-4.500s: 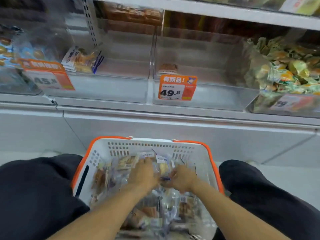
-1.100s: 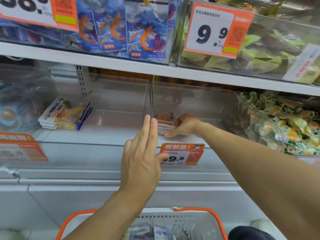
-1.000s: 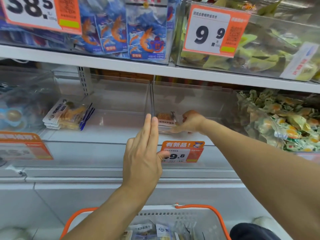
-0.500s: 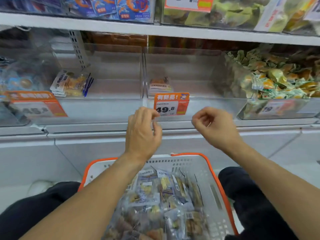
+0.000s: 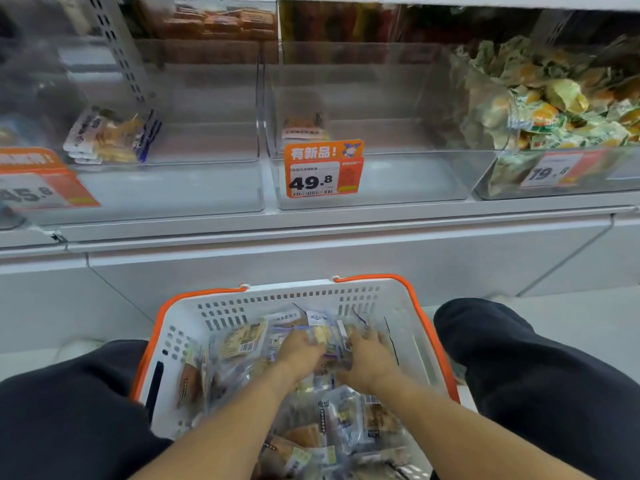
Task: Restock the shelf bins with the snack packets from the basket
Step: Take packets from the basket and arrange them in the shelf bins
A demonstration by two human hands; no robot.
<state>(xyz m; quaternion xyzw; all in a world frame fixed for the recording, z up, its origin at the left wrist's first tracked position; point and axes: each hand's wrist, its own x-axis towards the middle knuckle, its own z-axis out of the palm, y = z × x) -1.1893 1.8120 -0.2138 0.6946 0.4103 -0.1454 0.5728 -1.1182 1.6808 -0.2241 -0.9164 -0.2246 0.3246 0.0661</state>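
Down at six o'clock, between the person's dark-trousered knees, sits the white basket [image 5: 398, 299] with orange handles, and it holds a deep heap of clear snack packets [image 5: 242, 342], so most of the restocking looks undone. Both hands are sunk into the pile at its far end: the left hand [image 5: 299, 351] and the right hand [image 5: 367, 358] lie side by side, knuckles up, fingers bent down among the wrappers and closing on the same clump of packets between them; just how many packets each has hold of cannot be made out, since the fingertips are buried and the picture is blurred there. Up at twelve o'clock, the clear middle bin [image 5: 398, 174] behind the orange 49.8 price tag [image 5: 323, 169] contains only a small stack of packets [image 5: 304, 128] at its back left corner, the rest of its floor bare. At ten o'clock the left bin [image 5: 194, 188] likewise holds just a few stacked packets [image 5: 107, 136] near its left side. At two o'clock the bin of green-and-yellow wrapped snacks [image 5: 554, 109] is heaped full. By this showing, the job is at an early stage, with another handful being gathered.
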